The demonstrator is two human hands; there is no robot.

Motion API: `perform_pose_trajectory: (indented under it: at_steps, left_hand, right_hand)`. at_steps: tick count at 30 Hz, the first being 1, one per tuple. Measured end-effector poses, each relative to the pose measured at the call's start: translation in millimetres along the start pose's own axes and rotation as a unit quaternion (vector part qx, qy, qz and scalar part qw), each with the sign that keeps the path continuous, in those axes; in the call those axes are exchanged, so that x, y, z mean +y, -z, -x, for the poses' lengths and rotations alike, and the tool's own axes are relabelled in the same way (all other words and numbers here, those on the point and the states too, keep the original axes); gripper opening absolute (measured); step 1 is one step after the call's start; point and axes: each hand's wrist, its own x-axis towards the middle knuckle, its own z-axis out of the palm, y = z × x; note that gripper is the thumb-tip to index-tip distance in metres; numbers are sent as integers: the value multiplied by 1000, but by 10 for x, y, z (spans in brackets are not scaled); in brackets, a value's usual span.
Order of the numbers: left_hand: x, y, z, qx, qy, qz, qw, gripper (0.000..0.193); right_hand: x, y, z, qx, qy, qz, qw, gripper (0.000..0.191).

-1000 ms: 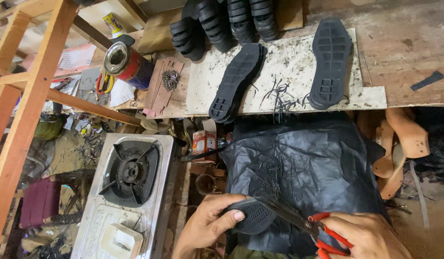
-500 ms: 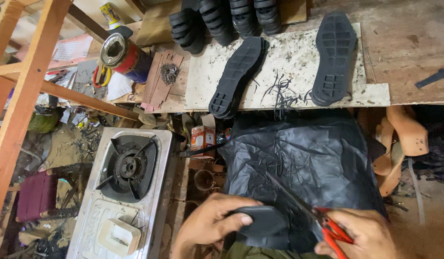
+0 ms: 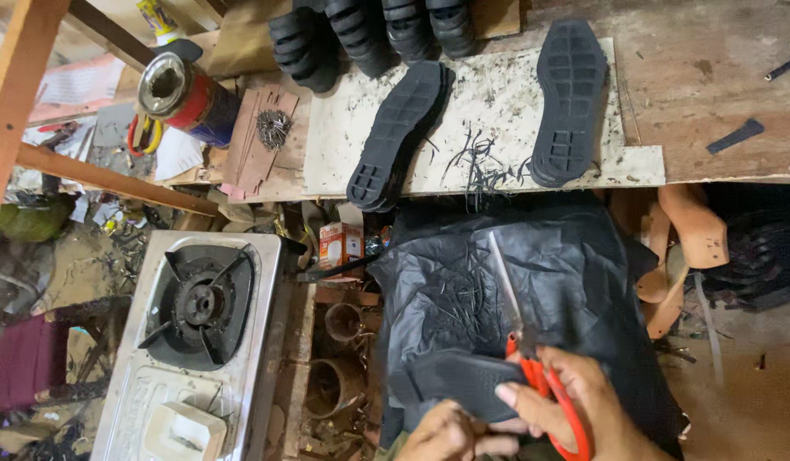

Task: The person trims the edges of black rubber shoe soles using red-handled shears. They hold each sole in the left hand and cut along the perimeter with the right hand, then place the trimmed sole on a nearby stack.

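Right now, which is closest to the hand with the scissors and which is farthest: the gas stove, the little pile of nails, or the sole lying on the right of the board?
From the right hand:
1. Gas stove, lower left.
2. Sole, straight above on the board.
3. Pile of nails, upper left.

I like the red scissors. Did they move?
Yes. The scissors now point up toward the bench, not sideways across the black sheet; right hand holds them.

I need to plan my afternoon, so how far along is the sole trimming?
Done, it seems: two black soles lie on the board among trimmed slivers. In hand: the left hand holds a sole while the right hand works red-handled scissors. Left: possibly the stacked soles behind.
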Motion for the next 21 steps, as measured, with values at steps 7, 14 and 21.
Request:
perform_pose_trajectory:
  at_steps: [7, 14, 21]
  left_hand:
    - [264, -200, -149, 232, -290, -13, 928, 58]
    - [678, -121, 35, 228, -348, -29, 909, 44]
    - [672, -167, 0, 234, -319, -34, 918, 45]
  right_hand:
    - [514, 247, -178, -78, 161, 184, 967, 39]
    - [486, 253, -109, -59, 218, 290, 930, 71]
    - [184, 158, 6, -44, 155, 361, 918, 68]
